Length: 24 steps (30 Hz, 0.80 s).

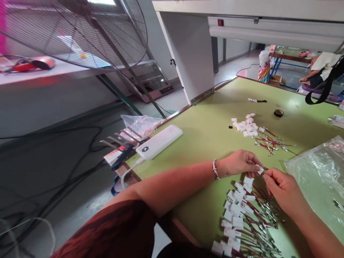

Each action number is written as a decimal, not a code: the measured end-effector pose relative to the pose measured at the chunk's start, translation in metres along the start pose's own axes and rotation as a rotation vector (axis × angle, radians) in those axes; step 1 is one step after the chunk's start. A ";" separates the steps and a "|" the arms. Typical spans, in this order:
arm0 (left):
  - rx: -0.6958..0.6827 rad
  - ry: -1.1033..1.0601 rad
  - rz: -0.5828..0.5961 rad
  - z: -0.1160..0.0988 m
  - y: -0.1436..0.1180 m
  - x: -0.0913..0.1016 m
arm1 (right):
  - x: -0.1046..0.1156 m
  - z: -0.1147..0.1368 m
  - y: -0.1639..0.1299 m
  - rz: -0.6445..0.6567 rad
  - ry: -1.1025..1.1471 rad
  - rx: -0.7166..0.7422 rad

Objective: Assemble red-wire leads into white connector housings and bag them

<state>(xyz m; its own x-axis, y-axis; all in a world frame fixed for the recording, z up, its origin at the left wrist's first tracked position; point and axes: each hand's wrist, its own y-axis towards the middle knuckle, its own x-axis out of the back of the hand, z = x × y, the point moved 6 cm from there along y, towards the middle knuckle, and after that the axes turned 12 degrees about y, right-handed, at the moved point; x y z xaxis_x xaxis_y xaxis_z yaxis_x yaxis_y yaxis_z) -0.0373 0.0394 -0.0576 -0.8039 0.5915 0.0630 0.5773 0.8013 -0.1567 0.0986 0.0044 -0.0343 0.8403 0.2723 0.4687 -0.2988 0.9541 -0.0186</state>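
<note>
Between the fingers of my left hand (243, 163) is a small white plastic connector housing (259, 169). My right hand (282, 188) is closed just to its right, pinching a thin red wire (265, 168) that meets the housing. The wire's far end is hidden by my right hand. Below both hands lies a long row of white housings with red wires attached (238, 222), their metal ends pointing right. Farther up the table are a heap of loose white housings (245, 126) and a small pile of red wires with metal terminals (271, 143).
A white power bank (159, 142) with a cable lies at the table's left edge. Black tape (278, 113) sits toward the back, and a clear plastic bag (319, 172) at the right. A large fan (107, 32) stands at upper left. Another person (321, 68) sits in the background.
</note>
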 end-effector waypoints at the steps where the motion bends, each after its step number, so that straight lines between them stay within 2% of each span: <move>1: -0.003 0.048 0.012 -0.001 0.001 -0.001 | 0.000 -0.001 0.001 0.007 -0.013 0.003; 3: -0.068 0.243 0.023 -0.009 0.003 0.004 | -0.001 -0.002 0.001 0.028 -0.028 0.007; 4: -0.131 0.390 -0.010 -0.015 0.004 0.012 | -0.002 -0.001 0.001 0.030 -0.030 0.011; 5: -0.198 0.557 -0.083 -0.022 0.006 0.024 | -0.002 0.001 0.000 0.031 -0.033 0.020; 7: -0.290 0.896 -0.315 -0.032 0.008 0.057 | -0.005 0.007 -0.002 0.077 -0.052 0.052; 8: -0.291 1.042 -0.424 -0.032 0.010 0.074 | -0.008 0.011 -0.003 0.127 -0.067 0.070; 9: -0.276 1.174 -0.480 -0.030 0.012 0.089 | -0.012 0.013 -0.004 0.188 -0.080 0.086; 11: -0.256 1.377 -0.481 -0.019 0.018 0.108 | -0.012 0.013 -0.003 0.232 -0.093 0.103; 12: -0.255 1.444 -0.471 -0.014 0.021 0.113 | -0.008 0.011 -0.001 0.185 -0.107 0.114; 14: -0.259 1.517 -0.476 -0.008 0.022 0.116 | 0.008 0.003 0.005 -0.004 -0.220 0.134; 16: -0.231 1.549 -0.499 -0.008 0.021 0.115 | 0.019 -0.007 0.011 -0.148 -0.424 0.151; 18: -0.172 1.546 -0.519 -0.011 0.020 0.114 | 0.020 -0.015 0.015 -0.180 -0.606 0.169; 20: -0.099 1.484 -0.560 -0.015 0.017 0.116 | 0.017 -0.019 0.018 -0.175 -0.677 0.202; 22: -0.071 1.346 -0.622 -0.019 0.014 0.118 | 0.015 -0.020 0.019 -0.187 -0.675 0.230; 24: -0.078 1.101 -0.687 -0.021 0.009 0.118 | 0.016 -0.019 0.019 -0.211 -0.628 0.256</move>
<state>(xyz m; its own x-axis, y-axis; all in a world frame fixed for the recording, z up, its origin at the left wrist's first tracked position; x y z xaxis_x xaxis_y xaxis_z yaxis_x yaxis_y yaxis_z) -0.1237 0.1181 -0.0310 -0.4191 -0.2076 0.8839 0.1334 0.9489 0.2861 0.1148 0.0294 -0.0443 0.4953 -0.1120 0.8615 -0.3198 0.8985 0.3007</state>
